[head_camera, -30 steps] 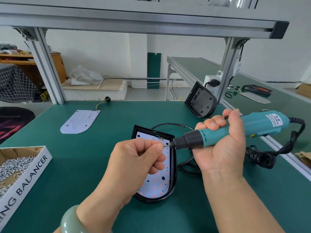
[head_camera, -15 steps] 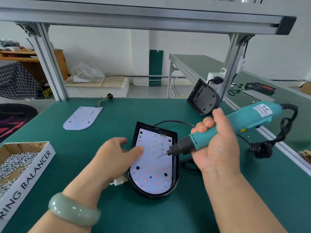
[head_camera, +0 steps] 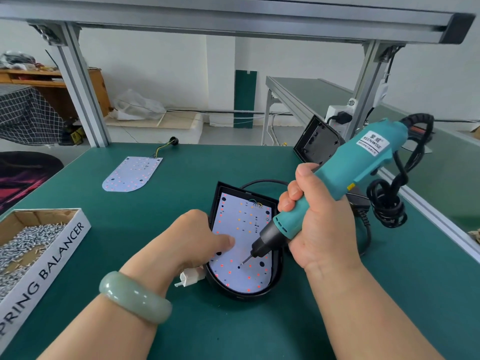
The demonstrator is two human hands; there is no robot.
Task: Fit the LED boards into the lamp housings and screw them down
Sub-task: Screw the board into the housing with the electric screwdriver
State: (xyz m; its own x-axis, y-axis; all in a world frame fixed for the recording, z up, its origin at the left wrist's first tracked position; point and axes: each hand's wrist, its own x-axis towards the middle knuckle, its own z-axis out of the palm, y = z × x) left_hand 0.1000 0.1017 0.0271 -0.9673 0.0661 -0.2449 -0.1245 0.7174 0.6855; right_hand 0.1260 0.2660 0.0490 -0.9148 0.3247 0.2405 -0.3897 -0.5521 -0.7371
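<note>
A black lamp housing point(head_camera: 277, 279) lies on the green bench with a white LED board point(head_camera: 245, 229) seated inside it. My left hand point(head_camera: 197, 237) rests on the housing's left side, thumb pressing down on the board. My right hand point(head_camera: 319, 224) grips a teal electric screwdriver point(head_camera: 358, 165), tilted down to the left. Its bit tip point(head_camera: 242, 263) touches the lower part of the board near a hole. A second LED board point(head_camera: 132, 174) with coloured wires lies loose at the far left. Another black housing point(head_camera: 318, 141) leans at the back right.
A cardboard box of several screws point(head_camera: 28, 245), labelled SPRING BALANCER, sits at the left edge. The screwdriver's coiled black cable point(head_camera: 387, 203) lies to the right. A white connector point(head_camera: 191, 278) pokes out beside the housing. Aluminium frame posts point(head_camera: 83, 94) stand at the bench's back.
My left hand left the screwdriver tip and settled on the housing with the thumb on the board. The screwdriver tilted steeper and its tip came down to the board's lower part.
</note>
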